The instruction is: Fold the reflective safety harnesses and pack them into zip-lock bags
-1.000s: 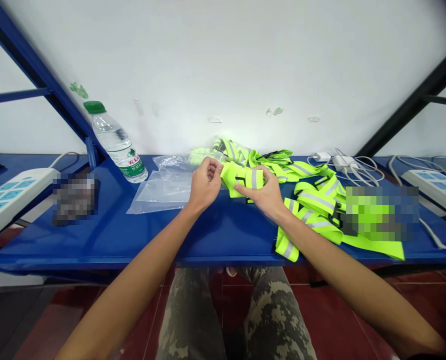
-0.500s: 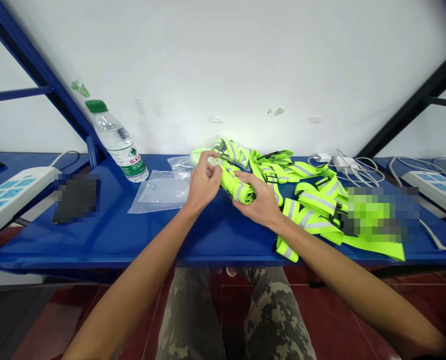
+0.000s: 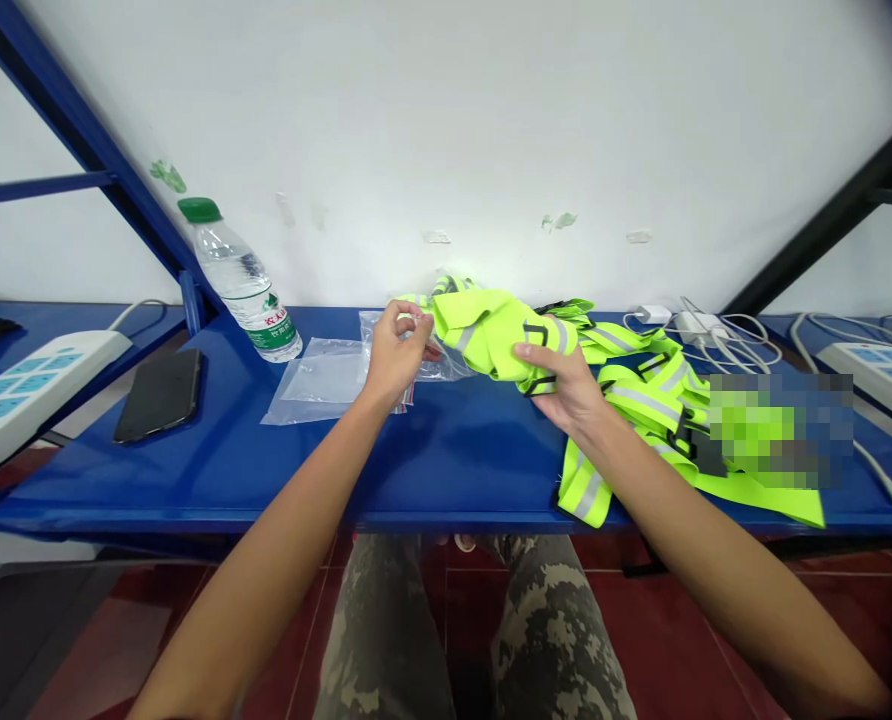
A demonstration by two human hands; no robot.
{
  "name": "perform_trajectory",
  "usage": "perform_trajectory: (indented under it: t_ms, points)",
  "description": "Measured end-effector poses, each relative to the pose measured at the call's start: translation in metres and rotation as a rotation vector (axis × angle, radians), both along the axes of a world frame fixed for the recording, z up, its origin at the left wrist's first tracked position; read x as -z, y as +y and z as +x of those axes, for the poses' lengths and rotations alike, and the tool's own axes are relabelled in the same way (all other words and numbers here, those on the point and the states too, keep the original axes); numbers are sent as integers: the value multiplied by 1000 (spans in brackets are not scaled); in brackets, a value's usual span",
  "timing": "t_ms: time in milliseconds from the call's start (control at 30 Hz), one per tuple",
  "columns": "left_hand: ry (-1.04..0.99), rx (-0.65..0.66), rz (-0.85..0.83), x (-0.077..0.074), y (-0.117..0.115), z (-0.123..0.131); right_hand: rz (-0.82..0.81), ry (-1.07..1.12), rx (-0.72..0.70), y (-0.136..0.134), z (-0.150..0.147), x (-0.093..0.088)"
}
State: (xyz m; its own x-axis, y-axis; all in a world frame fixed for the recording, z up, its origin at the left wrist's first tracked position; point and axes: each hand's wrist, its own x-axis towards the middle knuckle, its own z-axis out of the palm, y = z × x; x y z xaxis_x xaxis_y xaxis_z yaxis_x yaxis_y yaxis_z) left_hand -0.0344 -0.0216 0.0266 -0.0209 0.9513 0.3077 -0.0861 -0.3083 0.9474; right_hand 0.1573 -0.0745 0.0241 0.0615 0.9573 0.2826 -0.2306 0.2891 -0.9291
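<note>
1. The folded neon yellow-green reflective vest (image 3: 491,335), a soft bundle with grey reflective stripes and black buckle loops, is held near the middle of the far edge of the blue metal worktop (image 3: 461,470).
2. The right hand (image 3: 558,385) holds the vest in a narrow grip at its right end, with the thumb lying across the top and the fingers curled behind.
3. The left hand (image 3: 395,355) has its fingertips pinched closely together at a clear plastic bag (image 3: 438,365), just beside the vest. Glare on the thin film makes it hard to be sure the fingers are gripping it.
4. A flat thumb across the fold seems the surest way to keep the slippery layers together, while a light fingertip pinch looks best suited to the thin film.
5. A heap of neon yellow-green reflective straps (image 3: 641,395) spreads toward the worktop's right end, with one strip near the front edge. A pixelated patch hides part of it.
6. A flat clear plastic bag (image 3: 326,375) lies left of the left hand, followed by a green-capped plastic water bottle (image 3: 242,285) and a black smartphone (image 3: 157,395).
7. White power strips (image 3: 41,385) sit toward both ends, and a white charger with tangled cables (image 3: 701,330) lies along the far edge at right.
</note>
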Motion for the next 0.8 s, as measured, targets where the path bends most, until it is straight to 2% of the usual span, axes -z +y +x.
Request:
perform_trajectory:
  t_ms: [67,167,300,400,567,800]
  points:
    - [-2,104,-25,-1,-3,5,-57,95,-123,1,3,-3]
    - [-70,141,-75,-4,-7,9,-110,125,-153,2,2,-2]
    - [-179,148,-270,-9,-7,2,-179,150,-85,4,0,2]
    - [-196,191,-355,-9,-5,-2,-198,160,-53,6,1,5]
    - [-212,178,-372,-7,-3,3,-165,72,66,5,4,14]
    - [-116,37,-322,-7,-5,15,51,-250,310,3,5,23]
